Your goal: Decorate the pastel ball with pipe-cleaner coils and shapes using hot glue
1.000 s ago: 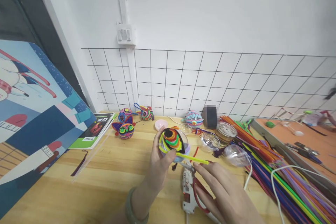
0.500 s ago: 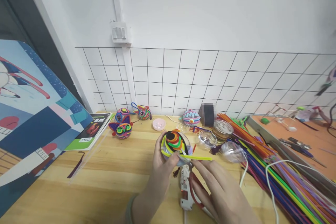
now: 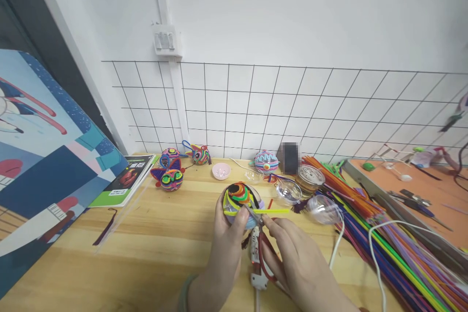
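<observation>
My left hand (image 3: pixel 230 234) is closed round a clear plastic ball partly covered with coloured pipe cleaners (image 3: pixel 239 195), in black, orange, green and yellow bands. A yellow pipe cleaner end (image 3: pixel 274 211) sticks out from the ball to the right. My right hand (image 3: pixel 292 248) grips red-handled scissors (image 3: pixel 263 253). Their blades lie against the yellow strip, close to my left thumb; whether they have cut through I cannot tell. Under the scissors a white hot glue gun (image 3: pixel 259 278) rests on the table, partly hidden.
Finished wrapped balls (image 3: pixel 171 178) stand at the back left near a pink dish (image 3: pixel 221 171). Clear plastic half-shells (image 3: pixel 288 191), a spool (image 3: pixel 310 175) and a white cable (image 3: pixel 371 243) lie to the right. Bundled pipe cleaners (image 3: pixel 395 253) run beside an orange tray (image 3: pixel 438 195) with pliers.
The scissors and my right hand have shifted slightly left and up, bringing the blades onto the yellow strip by the ball. My left hand still holds the ball.
</observation>
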The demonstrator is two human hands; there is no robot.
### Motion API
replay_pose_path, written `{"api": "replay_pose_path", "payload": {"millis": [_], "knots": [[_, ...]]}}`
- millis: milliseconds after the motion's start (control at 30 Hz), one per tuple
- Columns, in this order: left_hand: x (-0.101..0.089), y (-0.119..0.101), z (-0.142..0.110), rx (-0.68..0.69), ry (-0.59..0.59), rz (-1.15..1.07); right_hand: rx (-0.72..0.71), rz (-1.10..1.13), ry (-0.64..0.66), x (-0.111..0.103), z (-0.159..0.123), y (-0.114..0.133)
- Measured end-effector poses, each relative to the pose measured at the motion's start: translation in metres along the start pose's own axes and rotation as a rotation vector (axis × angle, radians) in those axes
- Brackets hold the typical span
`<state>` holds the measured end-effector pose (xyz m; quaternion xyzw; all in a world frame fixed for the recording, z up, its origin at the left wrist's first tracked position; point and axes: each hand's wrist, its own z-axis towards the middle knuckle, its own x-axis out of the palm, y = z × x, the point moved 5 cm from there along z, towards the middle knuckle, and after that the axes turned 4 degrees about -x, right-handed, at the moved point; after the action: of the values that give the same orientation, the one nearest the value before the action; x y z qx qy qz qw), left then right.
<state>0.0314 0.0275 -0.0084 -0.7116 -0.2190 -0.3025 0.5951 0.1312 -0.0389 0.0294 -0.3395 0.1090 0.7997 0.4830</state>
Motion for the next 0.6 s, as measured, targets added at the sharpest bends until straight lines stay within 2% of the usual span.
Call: {"api": "replay_pose_path", "payload": {"millis": [367, 500, 600], "knots": [[-0.005, 0.007, 0.006, -0.030, -0.023, -0.017, 0.011, 0.056, 0.122, 0.026, -0.015, -0.013], [-0.007, 0.010, 0.009, -0.057, -0.006, -0.025, 0.018, 0.097, 0.142, 0.028, -0.014, -0.019], [-0.011, 0.011, 0.014, -0.095, -0.039, -0.051, 0.060, 0.093, 0.121, 0.027, -0.014, -0.033]]}}
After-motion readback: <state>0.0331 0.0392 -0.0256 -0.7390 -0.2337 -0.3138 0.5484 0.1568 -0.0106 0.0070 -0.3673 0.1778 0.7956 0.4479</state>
